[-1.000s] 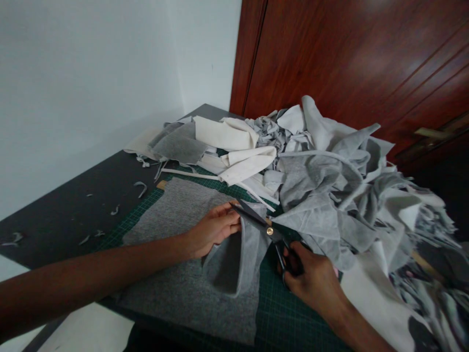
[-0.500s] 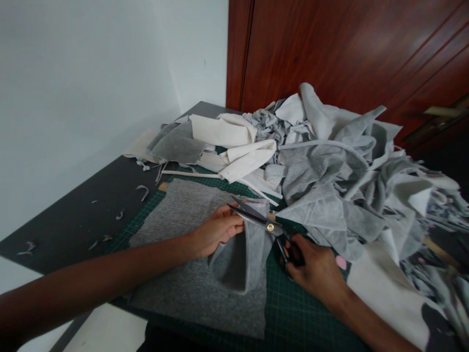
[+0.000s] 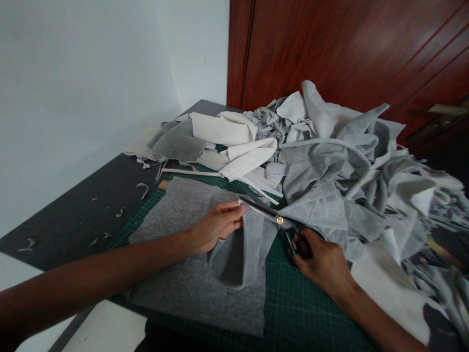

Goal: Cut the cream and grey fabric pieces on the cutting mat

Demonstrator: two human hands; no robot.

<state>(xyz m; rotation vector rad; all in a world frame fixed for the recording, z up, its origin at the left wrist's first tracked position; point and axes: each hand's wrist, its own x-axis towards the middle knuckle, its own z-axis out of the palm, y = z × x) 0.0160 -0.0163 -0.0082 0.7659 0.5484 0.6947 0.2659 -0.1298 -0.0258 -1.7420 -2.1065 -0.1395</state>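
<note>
A strip of grey fabric (image 3: 252,244) hangs in a loop from the pinched fingers of my left hand (image 3: 222,221). My right hand (image 3: 322,256) grips the black-handled scissors (image 3: 280,220) by their finger loops. Their blades point left and lie at the top edge of the strip, with the tips close to my left fingertips; the blades stand slightly apart. Underneath, a larger grey fabric piece (image 3: 183,288) lies flat on the green cutting mat (image 3: 293,303). Part of the strip is hidden behind my left fingers.
A big heap of grey and white fabric scraps (image 3: 322,171) covers the right and back of the table. Cream fabric pieces (image 3: 223,129) lie at the back. Small offcuts (image 3: 142,189) are scattered on the dark tabletop (image 3: 73,220) at left, beside the wall. A wooden door (image 3: 330,54) stands behind.
My right hand and the scissors have shifted a little to the right, and the blades have come closer together. My left hand still pinches the strip, almost in place.
</note>
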